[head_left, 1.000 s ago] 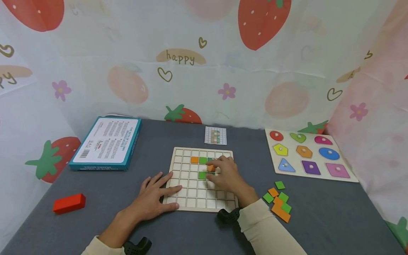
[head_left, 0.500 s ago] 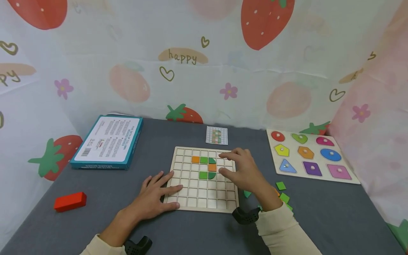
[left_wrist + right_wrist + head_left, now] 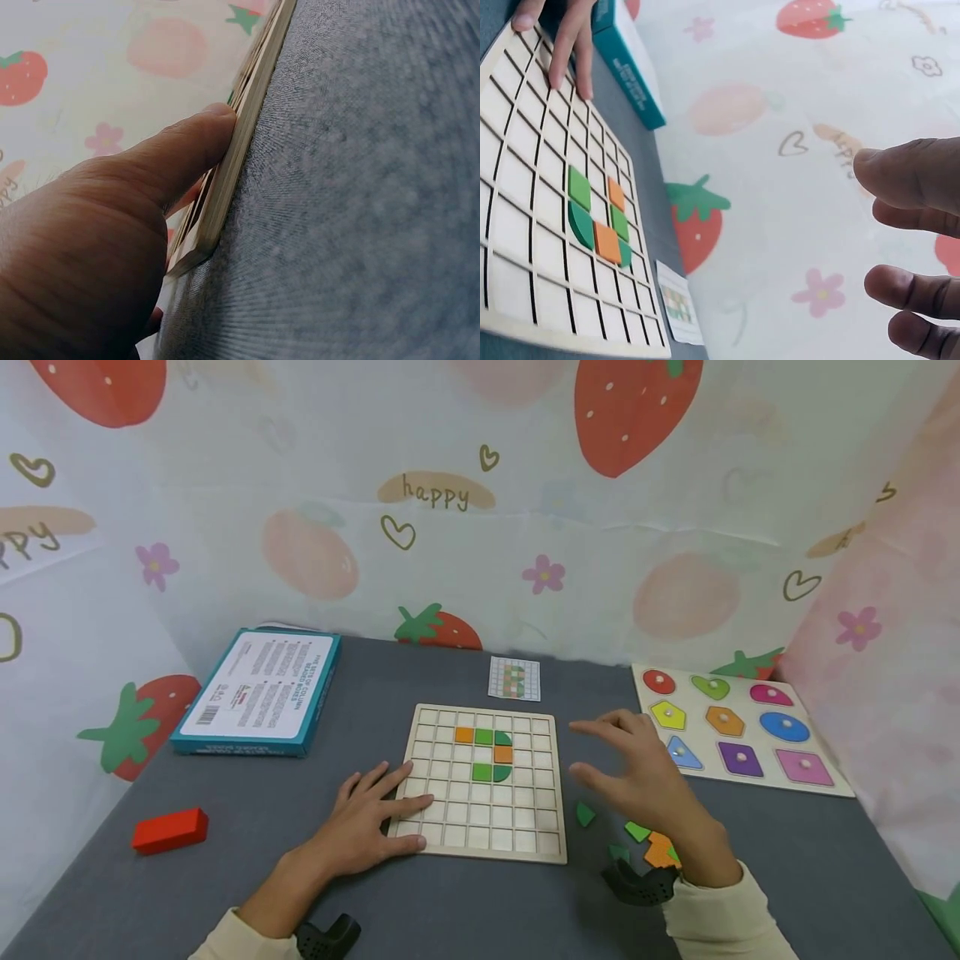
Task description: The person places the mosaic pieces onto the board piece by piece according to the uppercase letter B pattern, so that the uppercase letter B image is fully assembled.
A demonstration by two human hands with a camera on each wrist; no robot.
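A wooden grid board (image 3: 457, 814) lies in the middle of the table. Orange squares (image 3: 464, 735), green squares (image 3: 482, 772) and dark green quarter-round tiles (image 3: 502, 773) sit in its cells. My left hand (image 3: 360, 827) rests on the board's left edge with fingers spread; in the left wrist view its thumb (image 3: 187, 146) lies on the rim. My right hand (image 3: 637, 768) is in the air right of the board, thumb and fingers apart with nothing between them. Below it are loose green and orange tiles (image 3: 660, 852), partly hidden by the wrist, and a dark green quarter-round piece (image 3: 585, 814).
A small pattern card (image 3: 514, 679) lies behind the board. At the back right is a shape puzzle board (image 3: 757, 781) with knobbed pieces. A teal box (image 3: 255, 693) stands back left, and a red block (image 3: 170, 831) lies front left.
My right hand has left the tiles on the board and moved right, off the board toward the loose tiles. The left hand has stayed on the board's edge.
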